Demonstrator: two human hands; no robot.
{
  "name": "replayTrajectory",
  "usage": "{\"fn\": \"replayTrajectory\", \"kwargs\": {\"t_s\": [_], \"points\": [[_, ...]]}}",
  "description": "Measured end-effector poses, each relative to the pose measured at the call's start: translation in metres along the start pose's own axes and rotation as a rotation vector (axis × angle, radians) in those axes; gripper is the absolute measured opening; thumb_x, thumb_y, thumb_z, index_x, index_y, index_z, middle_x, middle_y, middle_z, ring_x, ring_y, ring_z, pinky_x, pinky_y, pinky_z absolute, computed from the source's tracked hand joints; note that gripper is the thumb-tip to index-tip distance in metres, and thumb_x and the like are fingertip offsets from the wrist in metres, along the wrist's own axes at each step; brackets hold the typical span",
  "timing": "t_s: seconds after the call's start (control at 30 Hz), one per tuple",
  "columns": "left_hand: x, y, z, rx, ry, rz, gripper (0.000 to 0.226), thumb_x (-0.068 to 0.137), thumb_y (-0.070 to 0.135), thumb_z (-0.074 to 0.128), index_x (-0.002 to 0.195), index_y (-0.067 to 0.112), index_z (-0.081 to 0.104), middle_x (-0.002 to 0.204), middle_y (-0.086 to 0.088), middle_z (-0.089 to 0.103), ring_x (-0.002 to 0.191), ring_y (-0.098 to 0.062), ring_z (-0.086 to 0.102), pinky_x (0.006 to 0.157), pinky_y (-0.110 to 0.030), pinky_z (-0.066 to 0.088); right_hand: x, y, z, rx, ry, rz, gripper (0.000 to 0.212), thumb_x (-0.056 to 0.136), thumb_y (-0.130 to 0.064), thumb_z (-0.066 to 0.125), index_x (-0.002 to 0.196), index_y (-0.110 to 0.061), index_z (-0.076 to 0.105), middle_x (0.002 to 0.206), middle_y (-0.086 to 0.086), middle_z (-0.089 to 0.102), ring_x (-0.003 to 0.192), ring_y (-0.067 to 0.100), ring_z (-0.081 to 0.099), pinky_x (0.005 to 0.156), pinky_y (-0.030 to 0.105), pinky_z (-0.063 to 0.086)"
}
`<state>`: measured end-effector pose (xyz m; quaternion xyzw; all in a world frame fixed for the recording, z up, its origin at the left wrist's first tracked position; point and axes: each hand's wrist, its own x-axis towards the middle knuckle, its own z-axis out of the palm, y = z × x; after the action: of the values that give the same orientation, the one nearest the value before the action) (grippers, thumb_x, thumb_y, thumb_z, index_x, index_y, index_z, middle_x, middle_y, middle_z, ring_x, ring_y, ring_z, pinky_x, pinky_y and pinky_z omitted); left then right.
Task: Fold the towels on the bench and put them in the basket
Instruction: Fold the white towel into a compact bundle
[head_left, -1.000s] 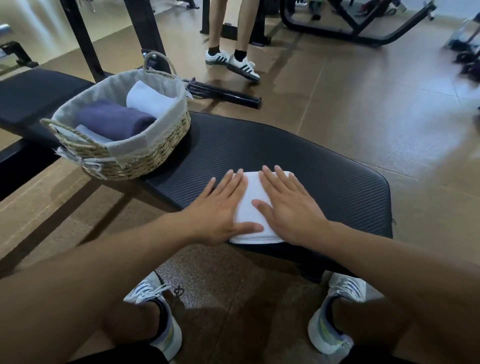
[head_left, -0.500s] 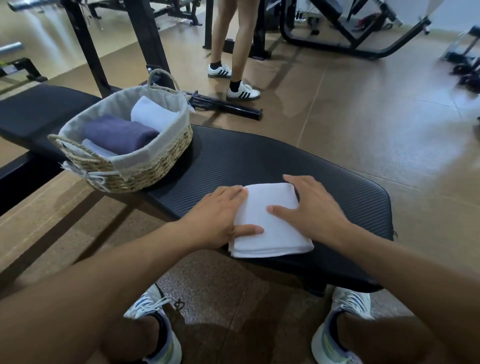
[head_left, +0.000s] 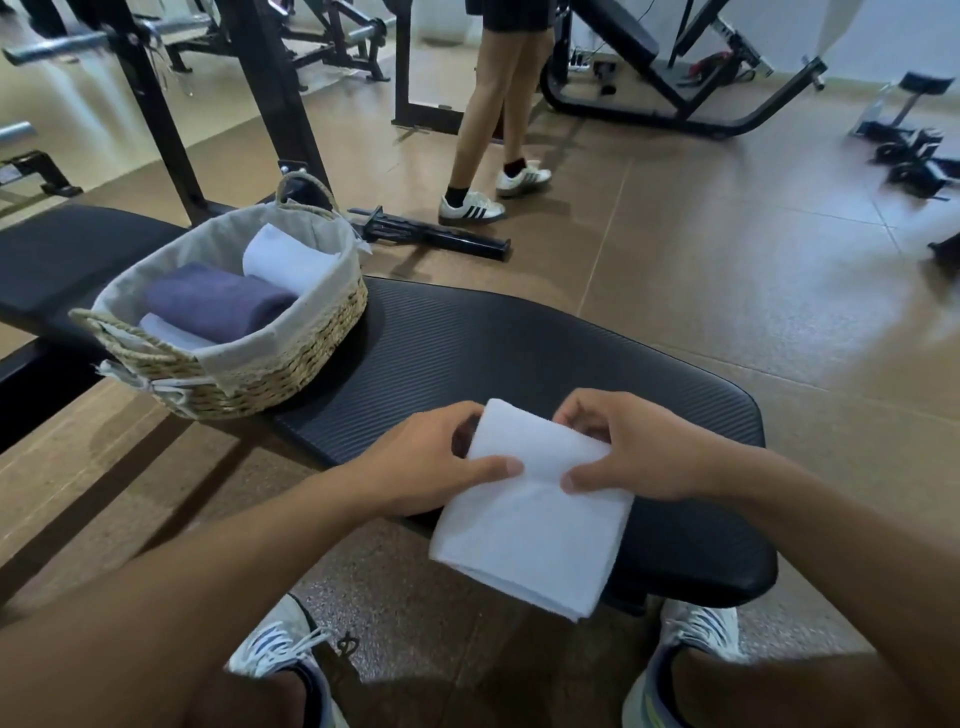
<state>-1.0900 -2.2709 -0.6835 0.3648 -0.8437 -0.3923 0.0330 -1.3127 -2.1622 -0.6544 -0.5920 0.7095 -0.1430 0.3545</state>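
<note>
Ribbed matt black padding is covering the bench (head_left: 519, 353). On it, a woven straw basket (head_left: 291, 358) is showing a coarse cloth lining. Beside the basket, a soft white terry towel (head_left: 530, 530) is lying; speckled brown flooring (head_left: 727, 270) is gleaming beyond.

**A gym with training machines**

This place is a gym. The black padded ribbed surface (head_left: 519, 353) is an exercise bench. Behind it stand black steel machine frames (head_left: 675, 98), a silver barbell bar (head_left: 62, 49) on a rack, and a brown rubber-like tiled floor (head_left: 727, 234).
</note>
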Motion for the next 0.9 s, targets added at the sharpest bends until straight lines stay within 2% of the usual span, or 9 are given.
{"fn": "replayTrajectory", "kwargs": {"t_s": [0.1, 0.2, 0.27, 0.33, 0.47, 0.6, 0.67, 0.77, 0.9], "points": [[0.004, -0.002, -0.007, -0.195, -0.049, 0.073, 0.040, 0.083, 0.034, 0.081, 0.119, 0.035, 0.063, 0.110, 0.015, 0.072, 0.099, -0.002, 0.068, 0.086, -0.030, 0.058, 0.000, -0.003, 0.001, 0.027, 0.137, -0.085, 0.032, 0.079, -0.028, 0.082, 0.101, -0.040, 0.063, 0.101, -0.020, 0.068, 0.093, -0.002, 0.064, 0.081, 0.026, 0.057], [0.009, -0.006, -0.012, -0.249, -0.020, 0.082, 0.037, 0.081, 0.018, 0.082, 0.112, 0.033, 0.068, 0.106, 0.015, 0.074, 0.098, -0.002, 0.069, 0.083, -0.025, 0.057, 0.004, -0.002, 0.004, 0.021, 0.204, -0.078, 0.037, 0.078, -0.032, 0.083, 0.107, -0.042, 0.062, 0.104, -0.022, 0.066, 0.096, -0.001, 0.062, 0.082, 0.027, 0.055], [0.011, -0.009, -0.013, -0.243, 0.030, 0.084, 0.033, 0.081, 0.016, 0.082, 0.107, 0.031, 0.069, 0.103, 0.013, 0.074, 0.096, -0.002, 0.070, 0.080, -0.025, 0.057, 0.006, 0.002, 0.003, -0.041, 0.132, -0.026, 0.047, 0.075, -0.035, 0.086, 0.114, -0.041, 0.059, 0.109, -0.021, 0.063, 0.098, 0.003, 0.060, 0.082, 0.029, 0.053], [0.013, -0.011, -0.013, -0.199, 0.078, 0.094, 0.029, 0.080, 0.017, 0.083, 0.101, 0.030, 0.068, 0.100, 0.012, 0.073, 0.094, -0.002, 0.069, 0.078, -0.025, 0.056, 0.008, 0.007, 0.003, -0.089, 0.102, 0.018, 0.049, 0.073, -0.033, 0.087, 0.113, -0.040, 0.060, 0.109, -0.020, 0.063, 0.098, 0.005, 0.060, 0.083, 0.031, 0.053], [0.020, -0.014, -0.017, -0.113, 0.139, 0.139, 0.029, 0.078, 0.008, 0.082, 0.091, 0.026, 0.063, 0.094, 0.011, 0.070, 0.090, 0.000, 0.065, 0.072, -0.022, 0.054, 0.009, 0.012, 0.005, -0.049, 0.303, 0.023, 0.035, 0.075, -0.027, 0.082, 0.102, -0.040, 0.064, 0.102, -0.019, 0.066, 0.094, 0.006, 0.062, 0.081, 0.040, 0.057], [0.023, -0.017, -0.017, -0.133, 0.162, 0.169, 0.036, 0.077, -0.003, 0.079, 0.090, 0.026, 0.062, 0.096, 0.008, 0.071, 0.087, 0.000, 0.065, 0.071, -0.019, 0.055, 0.013, 0.014, 0.011, -0.105, 0.484, -0.056, 0.026, 0.082, -0.022, 0.075, 0.096, -0.039, 0.060, 0.100, -0.020, 0.063, 0.094, 0.006, 0.057, 0.079, 0.032, 0.047], [0.025, -0.020, -0.014, -0.088, 0.160, 0.165, 0.036, 0.078, 0.001, 0.079, 0.087, 0.029, 0.059, 0.096, 0.009, 0.070, 0.087, -0.003, 0.065, 0.071, -0.026, 0.055, 0.013, 0.016, 0.020, -0.168, 0.524, -0.105, 0.025, 0.084, -0.020, 0.072, 0.096, -0.036, 0.058, 0.097, -0.019, 0.060, 0.091, 0.004, 0.053, 0.078, 0.029, 0.044], [0.023, -0.024, -0.012, -0.039, 0.162, 0.163, 0.030, 0.080, 0.010, 0.075, 0.085, 0.033, 0.057, 0.097, 0.012, 0.071, 0.090, -0.010, 0.066, 0.076, -0.042, 0.057, 0.012, 0.019, 0.030, -0.277, 0.540, -0.168, 0.024, 0.084, -0.018, 0.071, 0.094, -0.031, 0.054, 0.091, -0.015, 0.059, 0.084, 0.007, 0.052, 0.074, 0.031, 0.048], [0.015, -0.023, -0.011, 0.053, 0.171, 0.217, 0.036, 0.078, 0.001, 0.062, 0.084, 0.036, 0.055, 0.100, 0.016, 0.069, 0.093, -0.009, 0.064, 0.078, -0.046, 0.056, 0.007, 0.020, 0.028, -0.377, 0.471, -0.212, 0.026, 0.084, -0.026, 0.074, 0.097, -0.032, 0.052, 0.096, -0.015, 0.059, 0.088, 0.008, 0.052, 0.076, 0.032, 0.049]]}}
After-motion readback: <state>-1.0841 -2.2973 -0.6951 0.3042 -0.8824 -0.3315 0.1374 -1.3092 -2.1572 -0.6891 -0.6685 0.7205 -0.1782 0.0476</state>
